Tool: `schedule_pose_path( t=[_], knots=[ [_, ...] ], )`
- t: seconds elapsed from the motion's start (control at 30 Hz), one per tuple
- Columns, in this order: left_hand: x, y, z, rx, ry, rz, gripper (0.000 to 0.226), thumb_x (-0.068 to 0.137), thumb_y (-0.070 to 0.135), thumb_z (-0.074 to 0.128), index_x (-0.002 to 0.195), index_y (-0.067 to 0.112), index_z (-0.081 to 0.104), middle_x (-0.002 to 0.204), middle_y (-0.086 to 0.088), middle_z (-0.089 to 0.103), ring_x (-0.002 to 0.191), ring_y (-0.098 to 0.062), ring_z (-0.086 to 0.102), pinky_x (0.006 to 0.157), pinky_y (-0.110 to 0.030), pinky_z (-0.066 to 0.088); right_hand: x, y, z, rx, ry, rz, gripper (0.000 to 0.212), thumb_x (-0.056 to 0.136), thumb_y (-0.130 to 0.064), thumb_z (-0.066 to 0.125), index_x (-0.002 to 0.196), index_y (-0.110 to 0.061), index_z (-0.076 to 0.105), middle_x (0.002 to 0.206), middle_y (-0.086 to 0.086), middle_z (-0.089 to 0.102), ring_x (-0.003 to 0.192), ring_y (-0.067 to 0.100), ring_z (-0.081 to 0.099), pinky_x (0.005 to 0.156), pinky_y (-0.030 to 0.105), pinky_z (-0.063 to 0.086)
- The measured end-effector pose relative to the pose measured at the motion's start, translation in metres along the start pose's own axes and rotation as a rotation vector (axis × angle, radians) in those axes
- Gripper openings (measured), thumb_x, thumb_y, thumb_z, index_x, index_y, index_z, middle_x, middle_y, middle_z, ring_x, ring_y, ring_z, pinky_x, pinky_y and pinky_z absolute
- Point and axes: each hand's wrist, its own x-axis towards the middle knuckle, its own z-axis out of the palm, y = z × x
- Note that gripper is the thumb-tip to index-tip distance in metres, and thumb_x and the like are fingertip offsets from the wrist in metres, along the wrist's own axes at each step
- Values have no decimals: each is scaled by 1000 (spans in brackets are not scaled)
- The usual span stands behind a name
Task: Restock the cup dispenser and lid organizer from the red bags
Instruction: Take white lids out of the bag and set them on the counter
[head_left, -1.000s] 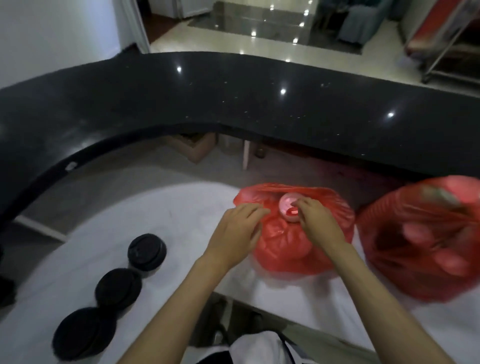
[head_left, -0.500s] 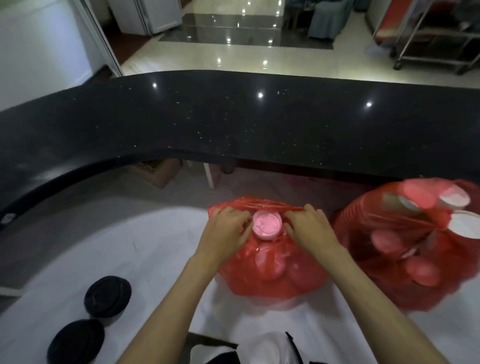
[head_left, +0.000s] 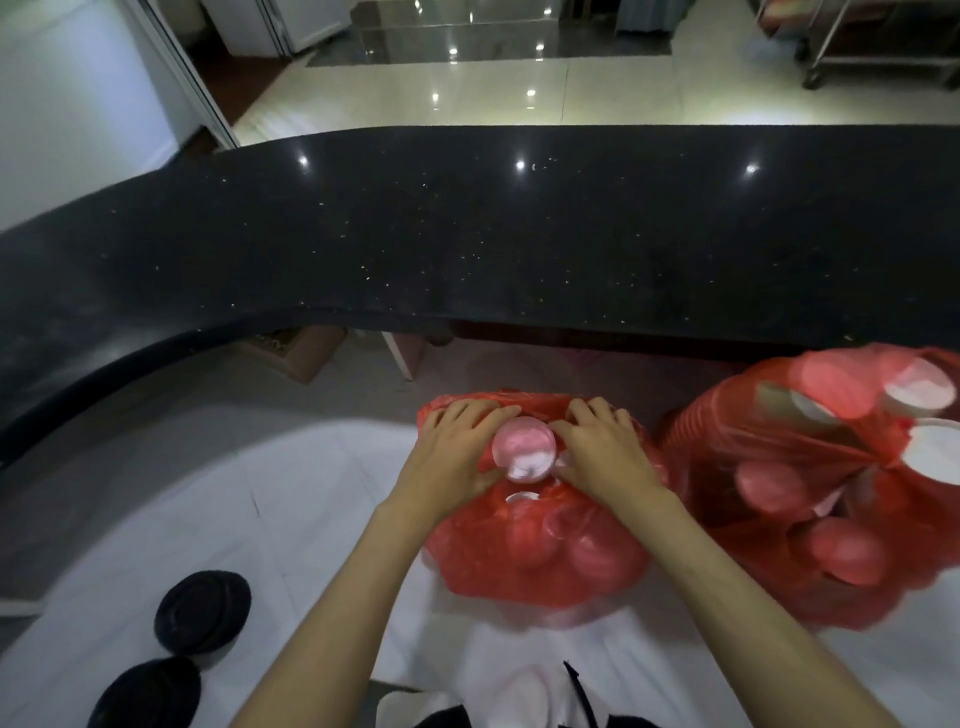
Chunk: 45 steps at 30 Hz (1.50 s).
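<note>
Right bag cut by frame edge and blurred, contents indistinct; one black lid cropped at bottom; plastic of near bag hidden under both hands.

no legible text, labels or signs

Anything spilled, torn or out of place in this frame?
Nothing spilled. The right red bag gapes, white-rimmed cups poking out at its right edge. Both hands, left hand and right hand, grip the middle red bag.
</note>
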Motion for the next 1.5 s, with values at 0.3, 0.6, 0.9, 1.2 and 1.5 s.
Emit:
schedule_pose_path(
  t=[0.3,0.6,0.9,1.2,1.5],
  knots=[
    [-2,-11,7,71,-144,-69,88,78,50,78,156,36,41,152,7,48,143,-21,40,118,-42,29,24,-28,33,-17,-45,1,79,86,-72,60,148,-24,50,131,5,59,118,30,53,97,47,39],
    [-8,-13,12,48,-179,-152,90,79,38,83,158,32,40,155,2,46,146,-24,38,120,-41,28,40,-44,39,-81,-176,87,95,76,-62,81,148,-24,34,138,9,53,126,30,51,107,52,38],
    [-13,-19,8,-33,-125,-199,82,85,41,76,158,34,39,157,5,45,147,-22,36,123,-45,28,40,-27,29,71,-69,78,53,79,-57,71,122,-26,67,124,0,65,119,27,58,99,46,39],
    [-13,40,-4,-816,-13,-469,96,77,69,81,156,54,30,155,22,47,139,2,48,111,-24,44,-13,-12,7,628,439,-73,39,70,-52,78,79,-26,50,71,-9,55,68,19,52,70,33,35],
    [-24,53,6,-908,119,-619,71,81,27,90,138,35,48,130,16,57,117,3,58,79,-8,51,-24,13,16,463,107,-257,81,84,-72,66,154,-40,43,137,-16,62,120,12,59,106,37,44]
  ],
)
